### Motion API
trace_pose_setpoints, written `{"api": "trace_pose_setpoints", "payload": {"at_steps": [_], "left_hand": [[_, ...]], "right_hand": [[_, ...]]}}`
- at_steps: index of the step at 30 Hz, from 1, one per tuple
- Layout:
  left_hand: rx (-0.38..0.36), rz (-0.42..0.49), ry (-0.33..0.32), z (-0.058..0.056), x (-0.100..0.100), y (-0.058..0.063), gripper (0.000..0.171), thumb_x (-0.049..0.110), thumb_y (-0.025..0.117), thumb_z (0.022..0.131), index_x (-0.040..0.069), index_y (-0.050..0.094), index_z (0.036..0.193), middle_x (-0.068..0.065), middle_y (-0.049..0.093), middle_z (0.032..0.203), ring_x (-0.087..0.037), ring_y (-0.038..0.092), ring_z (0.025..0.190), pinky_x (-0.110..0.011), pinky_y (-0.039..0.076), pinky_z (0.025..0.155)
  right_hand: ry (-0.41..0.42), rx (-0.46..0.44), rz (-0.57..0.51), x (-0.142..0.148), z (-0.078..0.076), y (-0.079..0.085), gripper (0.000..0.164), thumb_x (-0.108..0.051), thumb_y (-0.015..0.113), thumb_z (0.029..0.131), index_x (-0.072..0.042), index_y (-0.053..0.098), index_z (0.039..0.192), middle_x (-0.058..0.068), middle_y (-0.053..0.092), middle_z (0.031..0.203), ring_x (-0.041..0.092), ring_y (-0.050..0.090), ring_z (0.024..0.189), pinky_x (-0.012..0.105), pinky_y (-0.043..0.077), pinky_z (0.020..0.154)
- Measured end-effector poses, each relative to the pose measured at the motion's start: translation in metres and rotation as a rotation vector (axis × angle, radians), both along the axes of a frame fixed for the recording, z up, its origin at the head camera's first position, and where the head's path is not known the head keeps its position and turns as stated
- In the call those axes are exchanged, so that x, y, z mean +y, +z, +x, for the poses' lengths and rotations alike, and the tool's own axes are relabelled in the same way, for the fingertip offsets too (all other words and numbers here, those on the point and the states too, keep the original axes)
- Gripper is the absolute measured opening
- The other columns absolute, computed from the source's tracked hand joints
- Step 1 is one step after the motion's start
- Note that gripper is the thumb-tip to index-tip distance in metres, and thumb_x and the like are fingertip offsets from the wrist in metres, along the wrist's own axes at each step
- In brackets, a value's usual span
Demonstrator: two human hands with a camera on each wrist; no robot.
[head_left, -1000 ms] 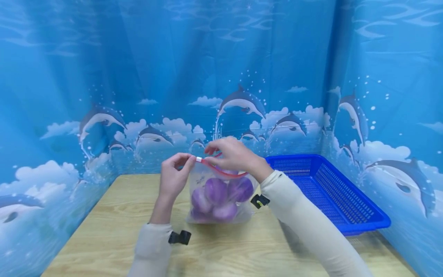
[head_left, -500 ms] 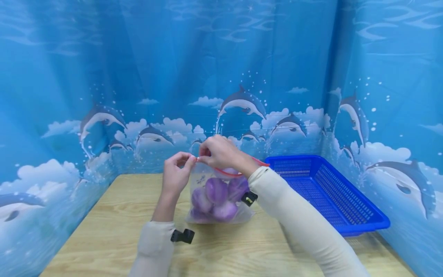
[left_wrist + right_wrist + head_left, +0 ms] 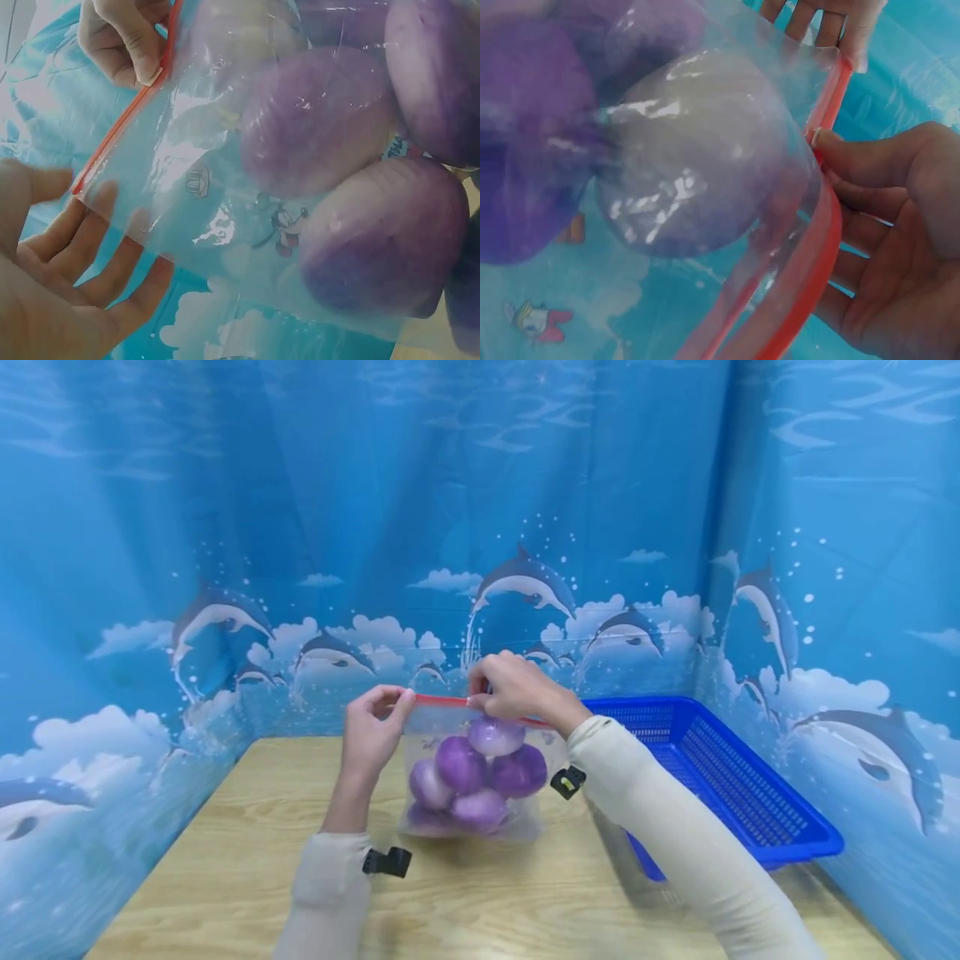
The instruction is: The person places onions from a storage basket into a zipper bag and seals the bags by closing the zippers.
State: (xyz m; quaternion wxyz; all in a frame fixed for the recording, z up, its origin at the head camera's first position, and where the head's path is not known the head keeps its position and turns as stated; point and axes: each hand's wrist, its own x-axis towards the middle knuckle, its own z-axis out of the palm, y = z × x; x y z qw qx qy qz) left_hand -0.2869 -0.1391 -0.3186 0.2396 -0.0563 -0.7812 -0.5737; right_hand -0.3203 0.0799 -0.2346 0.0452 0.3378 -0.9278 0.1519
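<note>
A clear zip bag (image 3: 427,727) with several purple onions (image 3: 461,764) in it stands upright on the table. Along its mouth runs a red zip strip (image 3: 442,700). My left hand (image 3: 371,731) pinches the strip's left corner between thumb and fingers. Further right on the strip, my right hand (image 3: 517,689) pinches it with thumb and forefinger. Between the hands the strip lies flat together; past my right hand its two edges (image 3: 799,307) stand apart in the right wrist view. Whether the white slider sits under my right thumb, I cannot tell.
A blue plastic basket (image 3: 780,827) stands at the right of the wooden table (image 3: 247,860), partly behind my right forearm. A blue curtain (image 3: 375,527) printed with dolphins hangs behind the table and along both sides.
My right hand went left to the strip's left corner, beside my left hand, then slid right along the strip. The strip between the hands is now straight and together.
</note>
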Motion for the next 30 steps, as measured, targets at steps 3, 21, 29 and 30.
{"api": "trace_pose_setpoints", "payload": {"at_steps": [3, 21, 29, 30], "left_hand": [[-0.004, -0.007, -0.042, -0.003, 0.001, 0.001, 0.031, 0.033, 0.071, 0.098, 0.007, 0.075, 0.115, -0.015, 0.076, 0.115, -0.028, 0.072, 0.106, -0.041, 0.061, 0.095], [0.022, 0.081, 0.033, -0.006, 0.012, 0.007, 0.017, 0.011, 0.066, 0.1, -0.003, 0.066, 0.09, -0.021, 0.071, 0.091, -0.018, 0.053, 0.071, -0.021, 0.04, 0.055], [-0.006, 0.055, 0.042, -0.005, 0.017, 0.005, 0.016, 0.011, 0.068, 0.099, -0.004, 0.069, 0.091, -0.022, 0.073, 0.091, -0.018, 0.059, 0.072, -0.02, 0.043, 0.054], [-0.017, 0.049, 0.046, -0.005, 0.017, 0.004, 0.016, 0.012, 0.069, 0.099, -0.003, 0.069, 0.091, -0.021, 0.073, 0.09, -0.018, 0.059, 0.072, -0.019, 0.043, 0.054]], "right_hand": [[0.024, -0.01, -0.003, -0.001, -0.004, 0.0, 0.006, -0.017, 0.071, 0.096, -0.014, 0.076, 0.094, 0.001, 0.074, 0.088, 0.014, 0.063, 0.077, 0.023, 0.054, 0.063], [-0.106, -0.01, -0.004, -0.002, 0.002, 0.006, 0.006, -0.026, 0.081, 0.089, -0.02, 0.083, 0.09, -0.005, 0.079, 0.089, 0.015, 0.067, 0.089, 0.029, 0.058, 0.076], [-0.067, -0.057, -0.05, 0.01, 0.002, -0.01, 0.005, -0.02, 0.08, 0.09, -0.015, 0.082, 0.092, -0.001, 0.079, 0.09, 0.014, 0.069, 0.085, 0.027, 0.06, 0.077], [-0.06, -0.05, -0.042, 0.011, 0.002, -0.012, 0.005, -0.02, 0.08, 0.09, -0.015, 0.082, 0.092, -0.001, 0.079, 0.09, 0.015, 0.068, 0.087, 0.028, 0.059, 0.078]]}}
